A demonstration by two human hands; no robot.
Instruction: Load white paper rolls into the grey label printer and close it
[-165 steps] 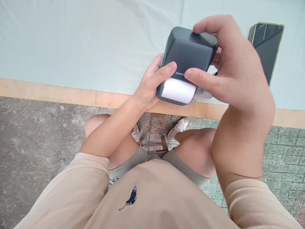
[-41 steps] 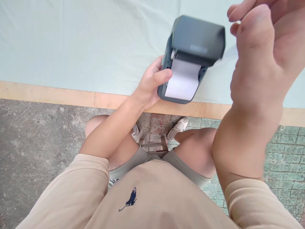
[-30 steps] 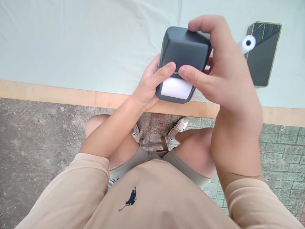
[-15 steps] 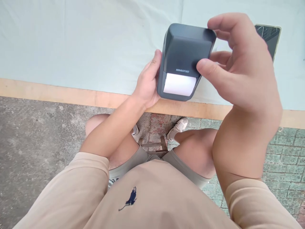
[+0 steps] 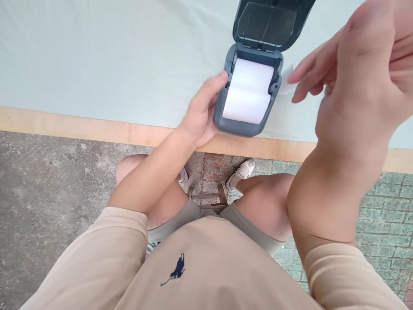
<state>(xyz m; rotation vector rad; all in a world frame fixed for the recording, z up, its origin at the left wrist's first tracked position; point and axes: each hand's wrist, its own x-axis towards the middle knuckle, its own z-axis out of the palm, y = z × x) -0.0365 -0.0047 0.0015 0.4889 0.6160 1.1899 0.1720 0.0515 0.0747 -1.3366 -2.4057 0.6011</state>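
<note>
A dark label printer (image 5: 220, 116) is held over the table edge in my left hand (image 5: 201, 110). My left thumb presses its left side, and the fingers go out of sight beneath. The printer's lid (image 5: 266, 21) stands raised on its hinge at the far side. Inside lies a roll of white label paper (image 5: 248, 90). To the right of the printer, apart from it, is my right hand (image 5: 351, 64), its fingers stretched out and loosely bent with nothing seen in them. Close to those fingertips, a white piece (image 5: 286, 85) shows behind the printer, partly hidden.
A pale cloth (image 5: 112, 64) covers the table, with a bare wooden strip (image 5: 80, 125) along its front edge. Below are my knees, a wooden stool (image 5: 206, 196) and the paved floor (image 5: 383, 215).
The printer's lid has swung from closed to raised, uncovering the paper roll. My right hand has let go of the printer and moved right, now covering the phone. My left hand stays put.
</note>
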